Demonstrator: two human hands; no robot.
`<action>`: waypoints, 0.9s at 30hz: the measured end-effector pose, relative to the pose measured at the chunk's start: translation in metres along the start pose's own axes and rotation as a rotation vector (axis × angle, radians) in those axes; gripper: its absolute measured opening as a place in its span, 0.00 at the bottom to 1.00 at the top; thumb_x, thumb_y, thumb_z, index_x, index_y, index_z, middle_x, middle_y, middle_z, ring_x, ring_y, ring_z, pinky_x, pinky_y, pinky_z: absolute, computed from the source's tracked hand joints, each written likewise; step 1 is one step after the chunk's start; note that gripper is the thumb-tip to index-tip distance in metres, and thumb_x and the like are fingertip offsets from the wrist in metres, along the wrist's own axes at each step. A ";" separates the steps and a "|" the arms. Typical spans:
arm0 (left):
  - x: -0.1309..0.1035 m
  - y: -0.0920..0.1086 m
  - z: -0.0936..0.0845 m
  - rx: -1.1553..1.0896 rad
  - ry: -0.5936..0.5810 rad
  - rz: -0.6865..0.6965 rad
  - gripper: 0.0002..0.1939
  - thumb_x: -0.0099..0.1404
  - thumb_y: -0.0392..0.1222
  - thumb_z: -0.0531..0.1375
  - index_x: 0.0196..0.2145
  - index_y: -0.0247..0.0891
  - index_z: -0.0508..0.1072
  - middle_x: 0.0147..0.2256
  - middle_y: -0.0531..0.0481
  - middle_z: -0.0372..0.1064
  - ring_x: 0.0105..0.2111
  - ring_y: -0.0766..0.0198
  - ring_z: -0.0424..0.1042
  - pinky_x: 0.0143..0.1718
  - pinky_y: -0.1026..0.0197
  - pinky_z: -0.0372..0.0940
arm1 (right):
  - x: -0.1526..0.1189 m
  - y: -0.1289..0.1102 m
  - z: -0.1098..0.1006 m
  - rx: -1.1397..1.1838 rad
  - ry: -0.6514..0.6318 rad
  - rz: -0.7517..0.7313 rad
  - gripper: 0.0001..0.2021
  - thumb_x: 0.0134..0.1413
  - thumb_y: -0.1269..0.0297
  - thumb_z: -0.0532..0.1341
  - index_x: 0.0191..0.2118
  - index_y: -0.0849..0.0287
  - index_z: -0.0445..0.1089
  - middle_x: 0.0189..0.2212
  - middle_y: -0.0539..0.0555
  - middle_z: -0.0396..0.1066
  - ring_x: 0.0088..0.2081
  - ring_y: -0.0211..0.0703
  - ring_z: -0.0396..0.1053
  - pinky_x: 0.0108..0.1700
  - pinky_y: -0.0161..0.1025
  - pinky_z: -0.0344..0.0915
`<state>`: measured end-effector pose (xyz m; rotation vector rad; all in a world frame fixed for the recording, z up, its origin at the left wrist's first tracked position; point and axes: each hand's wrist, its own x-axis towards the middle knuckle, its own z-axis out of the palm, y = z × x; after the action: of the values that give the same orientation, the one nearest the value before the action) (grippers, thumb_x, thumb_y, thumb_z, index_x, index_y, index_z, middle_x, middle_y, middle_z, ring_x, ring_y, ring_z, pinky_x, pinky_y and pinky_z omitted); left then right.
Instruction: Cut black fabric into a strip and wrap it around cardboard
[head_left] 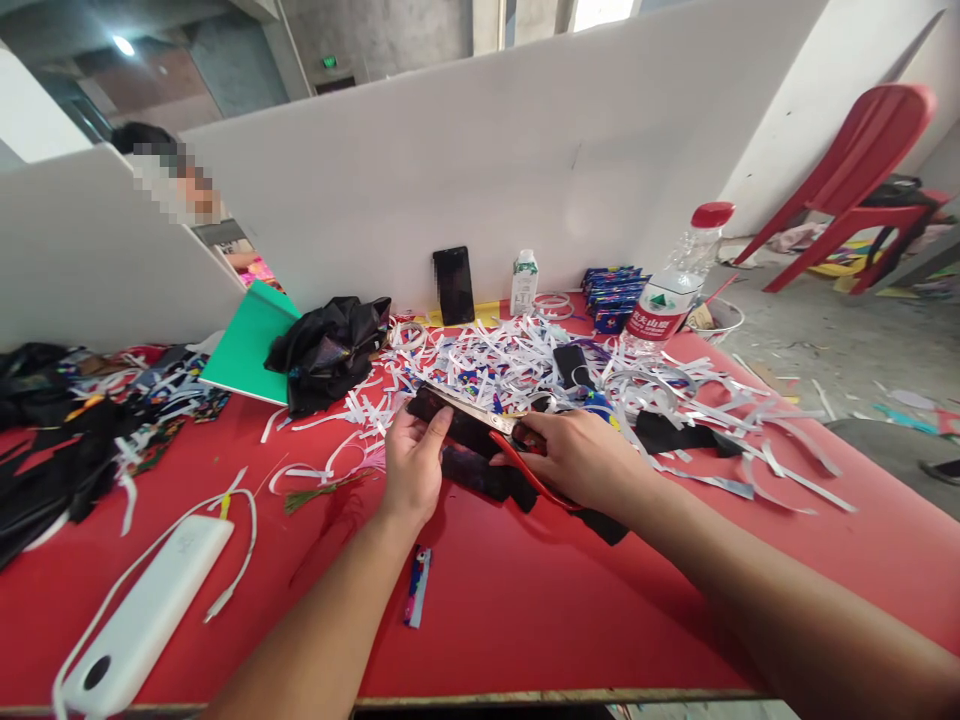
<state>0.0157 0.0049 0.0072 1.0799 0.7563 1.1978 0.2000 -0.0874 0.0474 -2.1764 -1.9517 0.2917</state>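
Observation:
My left hand (pixel 418 455) pinches a dark piece of fabric (pixel 472 432), thumb on top. In my right hand (pixel 574 450) is a pair of scissors with red handles (pixel 525 470), its metal blades pointing left along the fabric's upper edge. Whether the blades are parted I cannot make out. More dark fabric hangs below both hands, down towards the red tabletop. Just beyond them spreads a heap of white strips (pixel 487 360). A small blue patterned scrap (pixel 418 588) lies on the table near my left forearm.
A white power bank (pixel 154 610) with a cable lies at left. Black fabric (pixel 330 345) rests against a green board (pixel 251 345). A phone (pixel 453 285), a small bottle (pixel 523 282), blue bundles (pixel 611 297) and a large water bottle (pixel 671 285) stand along the white partition (pixel 480 170).

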 end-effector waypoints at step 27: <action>-0.002 -0.007 0.000 -0.030 -0.046 -0.031 0.22 0.56 0.53 0.78 0.39 0.40 0.77 0.33 0.53 0.80 0.26 0.66 0.78 0.28 0.65 0.72 | 0.001 -0.001 0.004 -0.051 0.006 0.001 0.19 0.69 0.44 0.63 0.43 0.57 0.75 0.34 0.59 0.82 0.36 0.56 0.79 0.31 0.42 0.47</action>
<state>0.0178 0.0028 0.0002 1.0645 0.7152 1.1505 0.1979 -0.0866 0.0444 -2.2064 -1.9759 0.2382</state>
